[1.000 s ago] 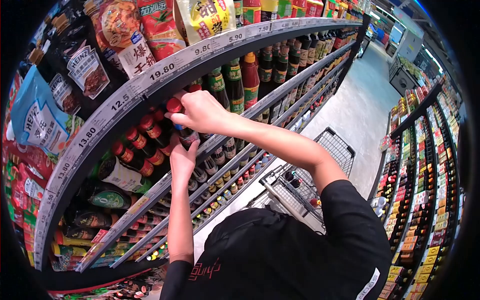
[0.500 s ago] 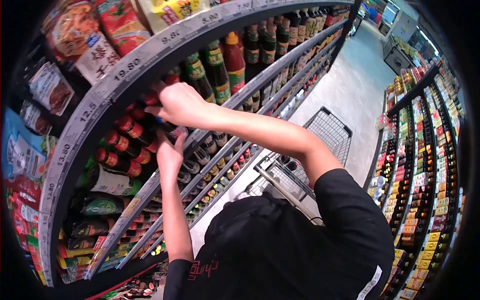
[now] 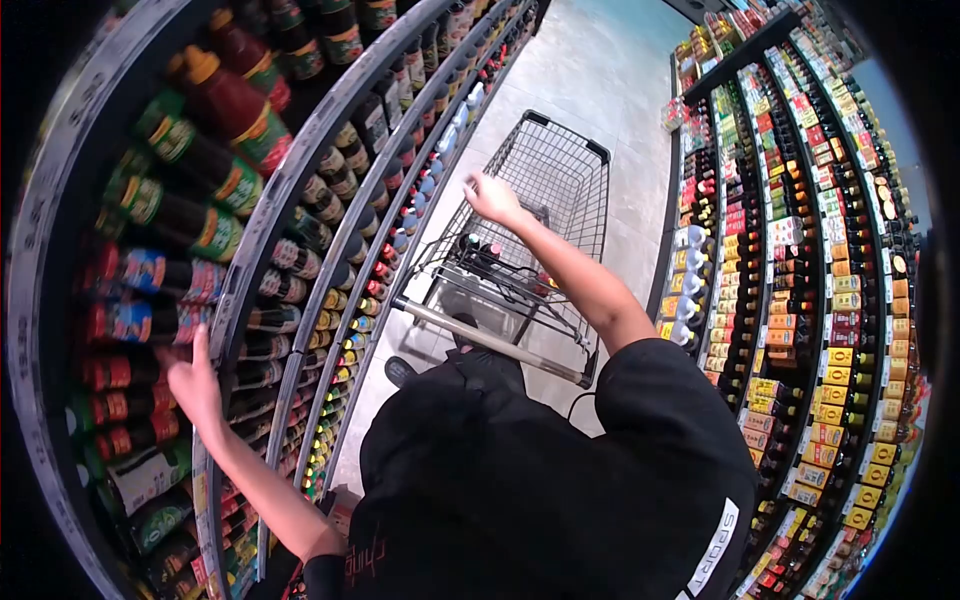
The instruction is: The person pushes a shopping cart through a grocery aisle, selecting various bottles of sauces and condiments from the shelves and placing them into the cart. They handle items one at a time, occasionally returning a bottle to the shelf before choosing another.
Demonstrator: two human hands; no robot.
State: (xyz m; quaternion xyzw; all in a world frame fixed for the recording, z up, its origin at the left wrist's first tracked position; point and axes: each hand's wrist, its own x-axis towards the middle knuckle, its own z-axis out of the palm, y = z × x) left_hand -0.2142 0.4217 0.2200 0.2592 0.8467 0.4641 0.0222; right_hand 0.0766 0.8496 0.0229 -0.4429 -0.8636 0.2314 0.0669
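My left hand (image 3: pixel 195 390) is at the shelf front with index finger and thumb apart. Its raised fingertip meets the lower end of a dark bottle with a blue and red label (image 3: pixel 130 322); a similar bottle (image 3: pixel 150 272) lines up beside it. Red-labelled dark bottles (image 3: pixel 125 405) stand just past the hand on the other side. Over the near side of the shopping cart (image 3: pixel 550 165), my right hand (image 3: pixel 492 198) hangs in the air with fingers curled in. Nothing shows in it, and its fingertips are slightly blurred.
A few bottles (image 3: pixel 485 250) sit in the cart's near section, behind its handle (image 3: pixel 490 345). Yellow-capped red sauce bottles (image 3: pixel 235 100) and green-labelled bottles (image 3: pixel 190 150) fill the left shelf. Across the aisle floor (image 3: pixel 640 120) runs another stocked shelf (image 3: pixel 800 300).
My right hand has left the shelf and moved right, over the cart. My left hand stays among the bottles, its fingers now at the blue and red labelled one. The view has turned right.
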